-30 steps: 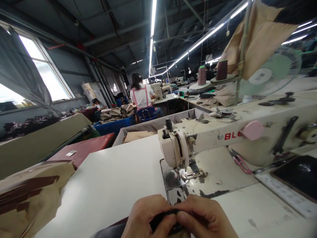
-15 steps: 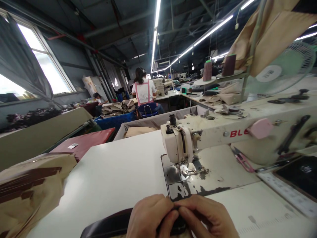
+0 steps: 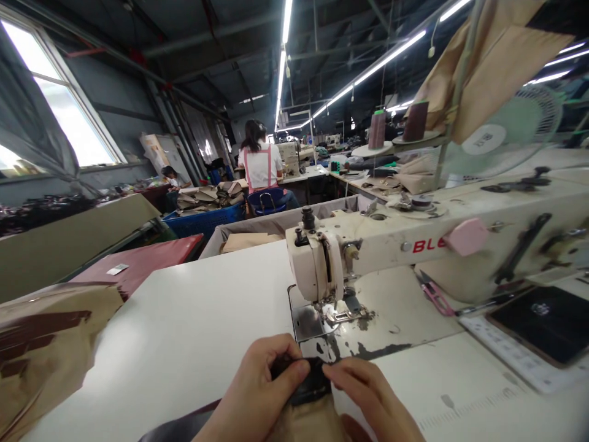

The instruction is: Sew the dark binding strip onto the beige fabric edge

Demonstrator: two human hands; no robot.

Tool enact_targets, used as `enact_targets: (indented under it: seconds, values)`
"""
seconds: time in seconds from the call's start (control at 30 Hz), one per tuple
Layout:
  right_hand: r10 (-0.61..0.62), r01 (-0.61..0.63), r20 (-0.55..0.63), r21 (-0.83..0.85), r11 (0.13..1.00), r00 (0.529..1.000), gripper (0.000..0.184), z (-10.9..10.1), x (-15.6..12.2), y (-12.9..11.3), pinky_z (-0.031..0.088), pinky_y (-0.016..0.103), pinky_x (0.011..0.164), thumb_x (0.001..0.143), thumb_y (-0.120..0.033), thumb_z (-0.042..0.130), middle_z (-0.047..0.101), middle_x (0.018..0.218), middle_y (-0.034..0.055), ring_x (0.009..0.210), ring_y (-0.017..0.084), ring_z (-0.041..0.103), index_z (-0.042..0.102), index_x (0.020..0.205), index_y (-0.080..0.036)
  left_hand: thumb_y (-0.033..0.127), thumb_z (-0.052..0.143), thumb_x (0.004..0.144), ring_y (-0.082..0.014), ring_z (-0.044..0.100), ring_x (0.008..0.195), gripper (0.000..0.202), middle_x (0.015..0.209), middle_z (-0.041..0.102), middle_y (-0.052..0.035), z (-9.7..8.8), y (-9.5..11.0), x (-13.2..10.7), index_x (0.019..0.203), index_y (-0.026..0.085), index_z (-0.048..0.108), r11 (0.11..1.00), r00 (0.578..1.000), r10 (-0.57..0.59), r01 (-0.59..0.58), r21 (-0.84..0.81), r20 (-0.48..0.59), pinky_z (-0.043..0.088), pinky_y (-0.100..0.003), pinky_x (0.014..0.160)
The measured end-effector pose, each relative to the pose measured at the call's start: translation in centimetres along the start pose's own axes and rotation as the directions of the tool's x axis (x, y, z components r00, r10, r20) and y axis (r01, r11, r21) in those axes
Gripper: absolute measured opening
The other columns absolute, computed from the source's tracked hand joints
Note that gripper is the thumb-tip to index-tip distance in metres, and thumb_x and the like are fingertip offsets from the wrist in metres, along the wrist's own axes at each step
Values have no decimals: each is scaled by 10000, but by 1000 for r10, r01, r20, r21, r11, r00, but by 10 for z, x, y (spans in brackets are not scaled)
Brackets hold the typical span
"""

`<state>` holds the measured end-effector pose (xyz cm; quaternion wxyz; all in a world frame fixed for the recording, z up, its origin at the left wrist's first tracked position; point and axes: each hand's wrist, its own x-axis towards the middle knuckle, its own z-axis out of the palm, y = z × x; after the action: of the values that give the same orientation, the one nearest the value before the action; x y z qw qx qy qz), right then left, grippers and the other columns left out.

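Note:
Both hands are closed on a fabric piece, its dark band (image 3: 313, 385) uppermost and tan cloth (image 3: 309, 422) below. My left hand (image 3: 257, 387) pinches the band with the thumb on top. At the band's right edge, the thumb and fingertips of my right hand (image 3: 370, 393) are pressed together. Dark material (image 3: 177, 426) extends out from under my left wrist. Just beyond the hands stands a cream sewing machine (image 3: 310, 267), its presser foot (image 3: 343, 313) apart from the fabric. The lower part of the piece leaves the picture.
Pink-handled thread snips (image 3: 437, 298) and a dark phone (image 3: 545, 322) lie to the right. Tan and brown pieces (image 3: 50, 350) are heaped at left. Behind the white table (image 3: 184, 325) are a cloth-lined bin (image 3: 216, 242), a blue crate (image 3: 207, 216) and a seated person (image 3: 262, 162).
The hands have turned the piece so its dark band and tan cloth show between them. The left thumb now lies on top, and the fingertips have moved apart. The view has shifted slightly.

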<state>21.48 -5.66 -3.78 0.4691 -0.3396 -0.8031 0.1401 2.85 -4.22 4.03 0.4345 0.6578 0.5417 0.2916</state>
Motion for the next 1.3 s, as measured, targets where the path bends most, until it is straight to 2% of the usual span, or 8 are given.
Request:
enact_targets:
  seconds: [0.07,0.17,0.27,0.47,0.83,1.0,1.17,1.3]
  values:
    - [-145,148,31,-189,971,989,389,-5,0,16,550,335,790,890,-138,466,608,1077,93,955,233,622,501,1255,-268,278,493,805,-112,457,628,180,617,465,29,7,-10,22,674,154,497,999,1000,3,-3,41,5,343,-205,575]
    - [-272,301,166,-185,936,948,258,-12,15,36,509,407,885,961,-174,390,661,1018,94,986,247,610,606,1103,-191,225,510,771,-120,484,608,147,608,518,15,21,-25,54,644,155,531,988,1000,5,-2,154,-16,341,-216,568]
    - [-255,304,301,-128,944,919,357,-16,35,46,492,327,929,990,-147,280,682,974,116,998,209,616,632,1029,-105,177,544,718,-141,494,628,111,632,571,3,31,-35,74,608,172,558,946,992,25,16,324,-124,305,-249,597]
    - [-234,307,462,-90,947,856,230,-13,53,57,464,323,964,876,-33,451,674,984,112,1003,217,608,640,982,-112,204,561,707,-173,568,669,87,683,655,-15,29,-39,86,649,193,624,872,976,26,83,482,-216,322,-257,606]
    - [-182,252,432,-110,961,883,254,1,52,73,492,381,918,862,-37,443,654,1007,104,1006,238,592,615,1013,-147,229,546,746,-195,648,755,155,774,713,-51,24,-41,95,740,196,697,847,974,-22,139,513,-226,396,-248,619]
    - [-165,240,404,-141,960,899,252,-2,51,72,518,324,838,889,-54,417,644,1015,95,937,215,603,617,1002,-157,230,550,759,-200,650,787,161,802,715,-56,24,-40,96,770,191,706,847,974,-21,136,513,-224,409,-250,637]
    - [-260,318,361,-112,941,896,295,-1,50,76,520,341,749,947,-101,342,653,849,87,831,219,598,635,948,-131,226,574,742,-194,649,783,147,794,716,-44,24,-40,96,776,199,715,852,968,-36,158,499,-247,424,-247,663]
    - [-293,344,345,-98,934,892,346,-1,54,77,508,318,684,976,-135,297,656,808,93,798,216,584,639,925,-116,223,564,750,-202,645,848,177,844,720,-53,27,-40,96,835,202,718,842,957,-44,191,505,-288,429,-252,709]
